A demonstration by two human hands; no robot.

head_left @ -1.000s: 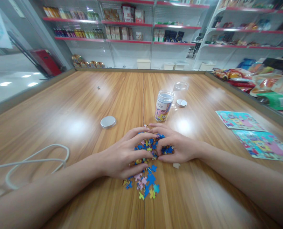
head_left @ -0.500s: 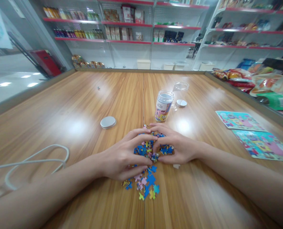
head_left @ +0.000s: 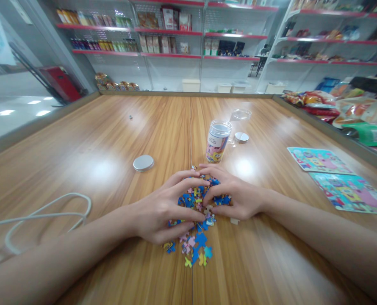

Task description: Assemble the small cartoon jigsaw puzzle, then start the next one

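A heap of small colourful puzzle pieces (head_left: 197, 199) lies on the wooden table (head_left: 112, 140) in front of me. My left hand (head_left: 163, 209) cups the heap from the left, fingers curled round the pieces. My right hand (head_left: 236, 195) cups it from the right, fingers curled the same way, fingertips almost meeting over the top. Loose pieces (head_left: 198, 250) lie just below the hands. A clear puzzle tube (head_left: 218, 141) with a cartoon label stands upright behind the heap, without its lid.
A round metal lid (head_left: 143, 162) lies left of the tube; a smaller metal cap (head_left: 241, 137) and a clear lid (head_left: 241, 114) lie behind it. Two printed picture sheets (head_left: 337, 180) are at the right. A white cable (head_left: 48, 214) loops at the left. Snack bags (head_left: 350, 110) line the right edge.
Both hands stay round the heap and have squeezed it slightly; a few pieces have shifted and spilled between the thumbs toward me.
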